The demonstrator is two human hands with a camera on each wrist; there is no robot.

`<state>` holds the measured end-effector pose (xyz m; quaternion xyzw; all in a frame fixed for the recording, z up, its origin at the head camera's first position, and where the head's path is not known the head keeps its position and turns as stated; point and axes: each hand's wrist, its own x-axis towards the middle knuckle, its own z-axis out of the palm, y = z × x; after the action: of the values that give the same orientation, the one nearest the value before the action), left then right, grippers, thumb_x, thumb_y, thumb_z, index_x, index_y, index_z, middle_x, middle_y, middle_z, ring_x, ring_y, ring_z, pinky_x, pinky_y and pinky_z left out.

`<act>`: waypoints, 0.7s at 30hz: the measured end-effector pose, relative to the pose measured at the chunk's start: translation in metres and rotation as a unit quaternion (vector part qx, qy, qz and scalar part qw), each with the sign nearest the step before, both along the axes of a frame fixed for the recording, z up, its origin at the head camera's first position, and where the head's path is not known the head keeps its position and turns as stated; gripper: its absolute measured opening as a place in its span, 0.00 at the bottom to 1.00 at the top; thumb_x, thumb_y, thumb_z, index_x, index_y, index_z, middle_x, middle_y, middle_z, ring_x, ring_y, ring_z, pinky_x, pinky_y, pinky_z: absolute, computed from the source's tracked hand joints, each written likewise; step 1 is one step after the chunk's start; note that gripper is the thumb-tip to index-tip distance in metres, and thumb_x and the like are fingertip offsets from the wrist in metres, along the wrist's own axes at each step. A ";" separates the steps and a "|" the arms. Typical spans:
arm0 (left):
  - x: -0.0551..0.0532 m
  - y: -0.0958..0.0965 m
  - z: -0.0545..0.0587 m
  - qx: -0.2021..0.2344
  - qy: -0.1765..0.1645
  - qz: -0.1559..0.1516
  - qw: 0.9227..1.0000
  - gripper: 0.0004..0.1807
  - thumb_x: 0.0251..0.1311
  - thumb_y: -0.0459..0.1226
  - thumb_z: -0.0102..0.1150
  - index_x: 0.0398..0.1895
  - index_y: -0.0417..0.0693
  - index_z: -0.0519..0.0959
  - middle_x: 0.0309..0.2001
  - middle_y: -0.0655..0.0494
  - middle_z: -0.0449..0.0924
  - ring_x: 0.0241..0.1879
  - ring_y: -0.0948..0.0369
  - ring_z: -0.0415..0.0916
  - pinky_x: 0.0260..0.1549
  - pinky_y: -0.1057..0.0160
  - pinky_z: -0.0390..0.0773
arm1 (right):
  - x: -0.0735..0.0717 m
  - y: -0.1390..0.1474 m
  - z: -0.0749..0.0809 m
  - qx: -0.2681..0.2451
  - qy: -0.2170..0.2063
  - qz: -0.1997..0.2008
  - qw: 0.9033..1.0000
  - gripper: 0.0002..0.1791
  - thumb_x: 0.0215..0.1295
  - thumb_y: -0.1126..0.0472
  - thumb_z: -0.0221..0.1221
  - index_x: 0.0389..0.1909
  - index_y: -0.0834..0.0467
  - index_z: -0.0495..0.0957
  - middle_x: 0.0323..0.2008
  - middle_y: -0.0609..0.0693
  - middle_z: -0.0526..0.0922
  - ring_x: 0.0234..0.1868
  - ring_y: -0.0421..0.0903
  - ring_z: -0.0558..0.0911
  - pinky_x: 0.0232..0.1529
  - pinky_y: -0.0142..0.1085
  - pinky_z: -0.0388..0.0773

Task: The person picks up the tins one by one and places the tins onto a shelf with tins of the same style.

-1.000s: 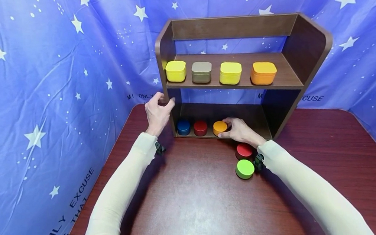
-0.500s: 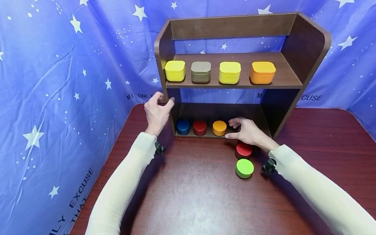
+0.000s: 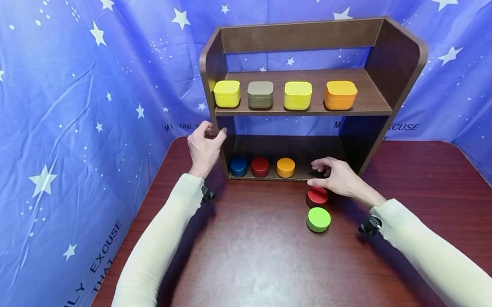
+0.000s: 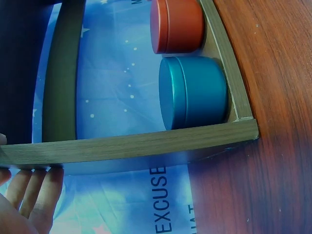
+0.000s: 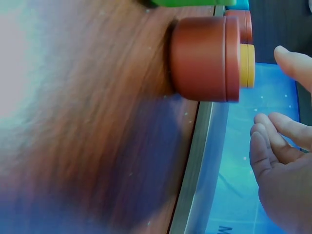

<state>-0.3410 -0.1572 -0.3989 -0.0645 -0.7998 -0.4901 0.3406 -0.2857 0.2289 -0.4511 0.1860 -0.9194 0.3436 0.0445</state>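
My left hand (image 3: 205,148) grips the left side panel of the brown two-tier shelf (image 3: 293,36), thumb on the inner side and fingers outside. In the left wrist view its fingers (image 4: 47,195) lie against the panel's outer face. My right hand (image 3: 339,177) is parted from everything, thumb and fingers spread with nothing between them. It hovers just above and behind a round red tin (image 3: 317,195) on the table. In front of that tin is a round green tin (image 3: 318,219). On the lower board sit a blue tin (image 3: 238,166), a dark red tin (image 3: 260,167) and an orange tin (image 3: 286,167).
Along the upper board stand square tins: a yellow one (image 3: 227,94), an olive one (image 3: 260,95), another yellow one (image 3: 297,96) and an orange one (image 3: 340,95). The reddish-brown table (image 3: 237,252) reaches a blue starry curtain (image 3: 68,81) behind and at left.
The right hand has let go of the round orange tin on the lower board and moved right and toward the front, over the red tin. The left hand has stayed on the shelf panel.
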 end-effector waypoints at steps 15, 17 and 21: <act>-0.001 -0.001 -0.002 -0.001 0.004 0.006 1.000 0.13 0.59 0.44 0.74 0.34 0.44 0.84 0.35 0.44 0.92 0.36 0.48 0.88 0.40 0.61 0.77 | 0.023 0.025 -0.012 -0.015 -0.020 -0.006 1.000 0.30 0.62 0.57 0.78 0.61 0.66 0.83 0.52 0.62 0.91 0.49 0.55 0.84 0.48 0.29 0.78; -0.001 -0.001 -0.002 -0.003 0.005 0.007 1.000 0.13 0.59 0.44 0.74 0.34 0.44 0.84 0.34 0.44 0.92 0.36 0.48 0.88 0.40 0.61 0.76 | 0.025 0.027 -0.014 -0.014 -0.021 -0.006 1.000 0.29 0.62 0.57 0.78 0.61 0.66 0.84 0.52 0.62 0.91 0.48 0.55 0.84 0.48 0.28 0.77; 0.000 0.000 -0.001 -0.003 0.004 0.005 1.000 0.13 0.59 0.44 0.74 0.34 0.44 0.84 0.34 0.43 0.92 0.36 0.47 0.87 0.40 0.60 0.76 | 0.028 0.029 -0.017 -0.017 -0.021 -0.001 1.000 0.29 0.62 0.58 0.78 0.61 0.67 0.83 0.51 0.62 0.90 0.48 0.55 0.84 0.48 0.27 0.77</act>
<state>-0.3414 -0.1575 -0.4001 -0.0636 -0.8003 -0.4859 0.3456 -0.2576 0.2579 -0.4686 0.1770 -0.9142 0.3634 0.0283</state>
